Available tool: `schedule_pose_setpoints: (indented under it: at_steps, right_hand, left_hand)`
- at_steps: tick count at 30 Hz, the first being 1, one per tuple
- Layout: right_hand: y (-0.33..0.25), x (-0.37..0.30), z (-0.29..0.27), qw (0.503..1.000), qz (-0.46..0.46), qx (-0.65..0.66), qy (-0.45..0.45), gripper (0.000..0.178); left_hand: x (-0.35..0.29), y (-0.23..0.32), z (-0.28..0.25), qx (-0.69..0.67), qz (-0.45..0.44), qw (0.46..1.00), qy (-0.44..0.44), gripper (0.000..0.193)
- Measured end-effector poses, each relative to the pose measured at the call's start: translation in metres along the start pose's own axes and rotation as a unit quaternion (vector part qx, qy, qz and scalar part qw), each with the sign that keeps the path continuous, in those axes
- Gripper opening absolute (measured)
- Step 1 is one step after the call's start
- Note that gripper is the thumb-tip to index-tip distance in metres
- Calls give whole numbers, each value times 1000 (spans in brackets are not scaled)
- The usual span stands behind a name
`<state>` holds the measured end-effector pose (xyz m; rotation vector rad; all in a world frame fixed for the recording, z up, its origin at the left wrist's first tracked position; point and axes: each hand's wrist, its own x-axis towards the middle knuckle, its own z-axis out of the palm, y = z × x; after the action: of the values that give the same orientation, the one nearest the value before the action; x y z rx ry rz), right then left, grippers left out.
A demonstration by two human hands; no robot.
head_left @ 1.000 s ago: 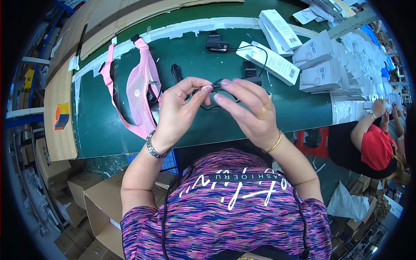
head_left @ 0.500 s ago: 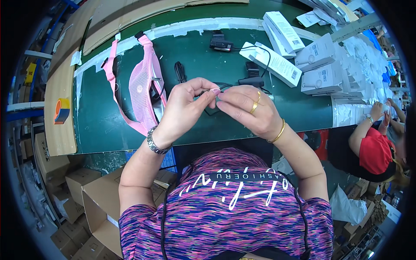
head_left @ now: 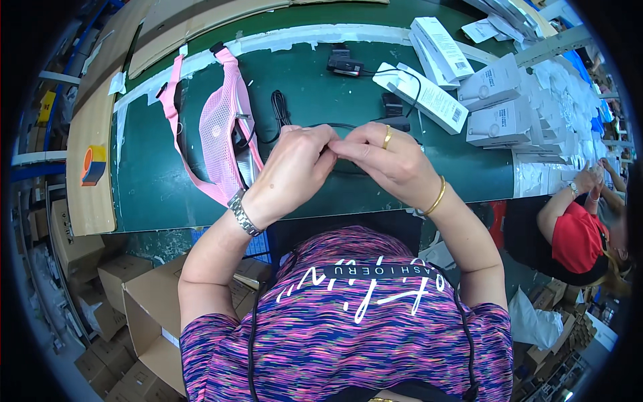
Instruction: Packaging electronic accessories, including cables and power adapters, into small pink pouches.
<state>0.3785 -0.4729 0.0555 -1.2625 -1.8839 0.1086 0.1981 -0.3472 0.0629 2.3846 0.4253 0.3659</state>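
My left hand (head_left: 299,167) and my right hand (head_left: 390,159) meet over the near part of the green table, fingertips pinched together. Between them is a thin black cable (head_left: 340,125), which loops out behind the fingers; the exact spot they pinch is hidden. Left of my hands lies a pink mesh waist bag (head_left: 220,130) with its strap spread out and its zip partly open, dark and silvery things inside. A bundled black cord (head_left: 279,107) lies just beyond my left hand. Past my right hand is a black device (head_left: 395,120) with a clip-like part.
Another black device with a cable (head_left: 345,65) lies farther back. White boxes (head_left: 422,97) lie and stand at the right, beside a stack of grey-white boxes (head_left: 495,124). An orange tape roll (head_left: 94,166) sits on the left ledge. A co-worker in red (head_left: 579,234) works at the far right.
My left hand has turned knuckles-up, its fingers curling inward. My right fingers have closed in over the left fingertips, covering the pinched spot.
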Motion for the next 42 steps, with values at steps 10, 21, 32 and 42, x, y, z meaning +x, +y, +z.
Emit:
schedule_pose_setpoints:
  at_steps: [10, 21, 32, 42]
  right_hand:
    - [6, -5, -13, 998, 67, -7, 17, 19]
    - [-16, -2, -5, 839, 430, 323, 84, 15]
    - [6, 0, -35, 999, 11, -13, -50, 22]
    - [-1, -9, -8, 986, 103, -106, -74, 12]
  left_hand:
    - [0, 6, -6, -157, -71, 985, -23, 15]
    - [-6, 3, 4, -6, 113, 992, 62, 14]
    - [16, -12, -3, -153, 86, 984, 1, 13]
    - [3, 26, 5, 165, 195, 963, 83, 15]
